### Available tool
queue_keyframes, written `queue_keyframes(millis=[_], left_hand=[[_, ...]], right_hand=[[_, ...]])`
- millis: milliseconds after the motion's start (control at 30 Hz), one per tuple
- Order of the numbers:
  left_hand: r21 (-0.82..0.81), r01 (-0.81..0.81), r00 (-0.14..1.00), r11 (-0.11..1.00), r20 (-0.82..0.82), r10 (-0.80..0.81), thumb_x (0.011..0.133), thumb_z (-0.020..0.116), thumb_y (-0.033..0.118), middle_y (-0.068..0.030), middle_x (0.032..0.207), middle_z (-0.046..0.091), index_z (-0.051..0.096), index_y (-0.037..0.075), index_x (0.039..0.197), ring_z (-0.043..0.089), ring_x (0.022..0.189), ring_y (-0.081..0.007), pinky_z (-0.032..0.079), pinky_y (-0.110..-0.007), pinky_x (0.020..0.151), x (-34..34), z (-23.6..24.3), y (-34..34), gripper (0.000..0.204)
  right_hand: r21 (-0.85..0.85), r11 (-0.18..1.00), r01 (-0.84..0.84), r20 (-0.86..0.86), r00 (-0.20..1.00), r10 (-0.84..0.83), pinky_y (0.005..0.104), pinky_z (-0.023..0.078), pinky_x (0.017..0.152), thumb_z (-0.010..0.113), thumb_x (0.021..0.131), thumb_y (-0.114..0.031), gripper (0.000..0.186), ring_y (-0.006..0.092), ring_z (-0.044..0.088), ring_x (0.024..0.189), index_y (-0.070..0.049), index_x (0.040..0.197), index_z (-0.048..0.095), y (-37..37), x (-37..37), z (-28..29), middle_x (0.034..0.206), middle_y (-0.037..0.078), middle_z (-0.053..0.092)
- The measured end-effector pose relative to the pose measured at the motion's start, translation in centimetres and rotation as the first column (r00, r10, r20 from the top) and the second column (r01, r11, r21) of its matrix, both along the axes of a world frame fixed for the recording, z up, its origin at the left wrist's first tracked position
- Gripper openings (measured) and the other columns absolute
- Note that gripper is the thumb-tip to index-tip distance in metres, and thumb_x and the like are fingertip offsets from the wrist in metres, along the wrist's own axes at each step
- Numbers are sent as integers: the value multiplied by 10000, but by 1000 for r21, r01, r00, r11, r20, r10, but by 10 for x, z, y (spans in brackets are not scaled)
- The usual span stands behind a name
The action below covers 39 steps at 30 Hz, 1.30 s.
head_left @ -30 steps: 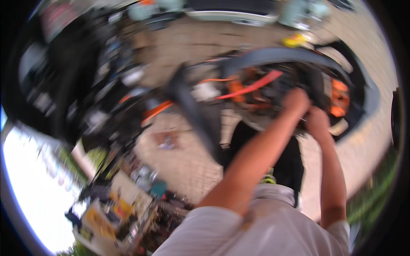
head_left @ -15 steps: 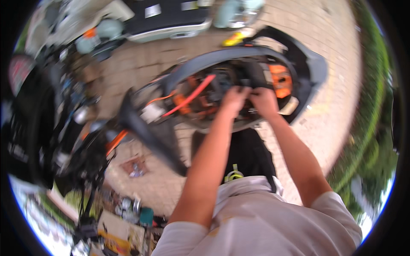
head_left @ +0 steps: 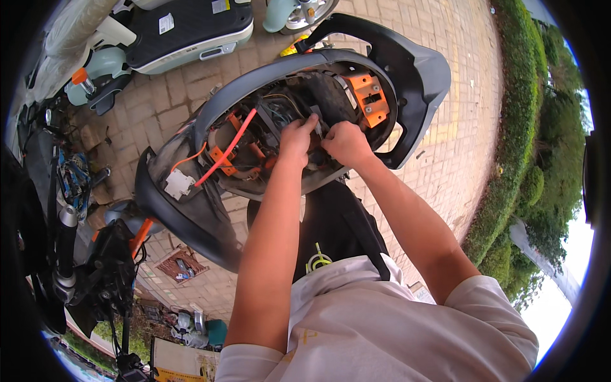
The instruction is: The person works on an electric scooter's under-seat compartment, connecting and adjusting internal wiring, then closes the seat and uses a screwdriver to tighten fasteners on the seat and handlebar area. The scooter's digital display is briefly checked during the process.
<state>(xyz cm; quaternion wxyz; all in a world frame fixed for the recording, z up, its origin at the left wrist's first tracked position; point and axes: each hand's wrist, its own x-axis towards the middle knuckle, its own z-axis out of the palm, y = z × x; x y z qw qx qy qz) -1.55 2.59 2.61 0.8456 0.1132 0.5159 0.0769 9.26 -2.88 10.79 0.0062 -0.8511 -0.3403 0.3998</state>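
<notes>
My left hand (head_left: pixel 297 136) and my right hand (head_left: pixel 344 141) are inside the open body of a scooter (head_left: pixel 214 113), both with fingers curled at small grey and dark parts among the wiring; what they hold is too hidden to name. Left of my hands runs a red tube (head_left: pixel 231 143), with a thinner orange wire (head_left: pixel 189 156) and a white plastic part (head_left: pixel 180 183) beyond it. An orange bracket (head_left: pixel 371 99) sits in the right end of the body, inside a black curved rear piece (head_left: pixel 421 83).
Beyond are a black-topped case with pale sides (head_left: pixel 184 38) and pale green parts (head_left: pixel 105 67). Dark handlebars (head_left: pixel 102 267) stand at left, above a tray of small items (head_left: pixel 182 266). Brick paving (head_left: pixel 461 127) runs to a hedge (head_left: pixel 508 76) at right.
My view has turned, so the scooter sits further left and sharper. My hands remain inside the body, a little apart now, with my right hand slightly right of my left.
</notes>
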Motion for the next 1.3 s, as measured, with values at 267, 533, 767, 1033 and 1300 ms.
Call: queue_keyframes(millis=[267,533,767,1033,1300], left_hand=[[-29,-9,1000,1000,-2,9,921,702,263,-39,820,612,646,47,970,601,696,-175,514,-323,624,-4,-1,2,228],[-46,-28,1000,999,-9,27,907,717,277,-57,836,646,652,26,911,630,692,-181,534,-319,635,-1,-2,1,260],[-14,-18,1000,1000,19,18,906,722,273,-48,817,641,644,35,885,617,664,-163,514,-304,607,-3,-4,2,251],[77,49,996,996,77,-55,903,730,285,-2,838,630,639,60,963,608,716,-129,532,-303,665,-7,-9,1,250],[143,20,998,989,64,-29,891,737,206,-19,817,647,661,18,959,585,675,-114,467,-270,581,-6,-4,1,214]], right_hand=[[-86,956,280,-277,915,-293,337,475,528,667,758,-73,159,179,603,534,82,788,686,3,16,-8,590,108,604],[-27,993,116,-142,983,-119,358,495,574,651,740,-70,148,229,618,557,59,799,694,0,11,-13,621,145,625],[-35,999,-3,-145,989,-3,381,509,658,665,696,-104,177,294,640,629,44,784,706,4,14,-10,667,195,646],[-140,981,136,-222,961,-165,358,486,562,683,688,-106,189,231,598,531,80,721,677,11,15,-4,580,156,603],[-247,955,163,-311,920,-238,356,460,495,689,696,-107,193,227,570,471,76,651,649,15,23,-15,537,140,578]])
